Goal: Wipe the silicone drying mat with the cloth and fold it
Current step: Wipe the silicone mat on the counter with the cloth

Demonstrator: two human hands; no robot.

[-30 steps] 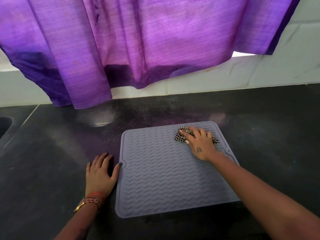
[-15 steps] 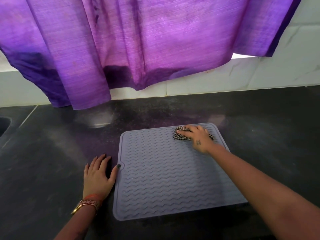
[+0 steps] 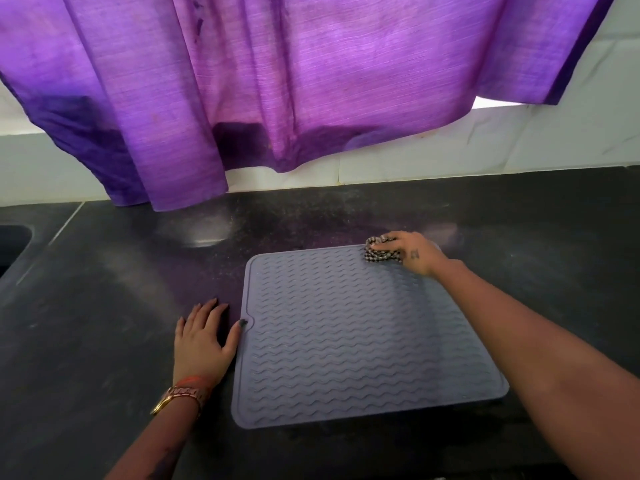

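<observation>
Right hand [image 3: 417,253] fingers [image 3: 388,251] are pinching the bunched checked cloth [image 3: 379,252] at the mat [image 3: 349,341] far corner, centre-right of frame. Left hand [image 3: 204,341] fingers are lying spread on the worktop [image 3: 104,306], thumb touching the mat edge. The mat looks floppy, grippy, light; best lifted by its corners.

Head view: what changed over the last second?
The right hand slid the checked cloth away from the person to the mat's far edge, partly over its rim. No grasp or release. The left hand stays flat on the counter, thumb at the mat's left notch; the mat stays flat and unfolded.
</observation>
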